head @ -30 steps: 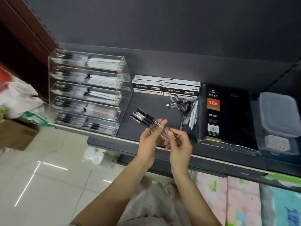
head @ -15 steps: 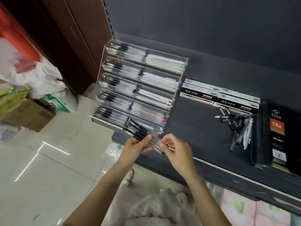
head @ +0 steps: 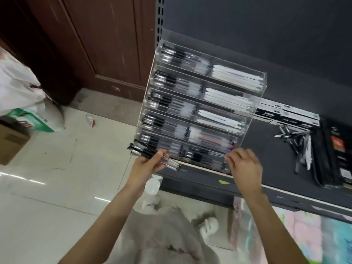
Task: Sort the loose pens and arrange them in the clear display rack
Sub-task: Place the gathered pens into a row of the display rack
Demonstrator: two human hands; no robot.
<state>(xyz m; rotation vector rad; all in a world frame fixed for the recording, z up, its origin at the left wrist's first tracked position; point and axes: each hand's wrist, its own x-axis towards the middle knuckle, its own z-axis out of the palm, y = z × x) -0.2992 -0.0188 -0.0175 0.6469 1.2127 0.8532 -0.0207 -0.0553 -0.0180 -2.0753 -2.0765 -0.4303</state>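
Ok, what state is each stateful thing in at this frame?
Clear acrylic display rack: upright on shelf, tiers stocked with pens.
Bundle of black-capped clear pens: gripped, at the rack's bottom tier.
Left hand: grips the bundle.
Right hand: fingers curled at the rack's front corner; grip unclear.
Loose pen pile: unsorted on shelf.

L hand (head: 147, 165) stretched fwd, fingers curled, gripping a bundle of pens (head: 152, 156). R hand (head: 244, 166) raised alongside, fingers loosely bent, tips fwd. Both forearms bare, angled inward.
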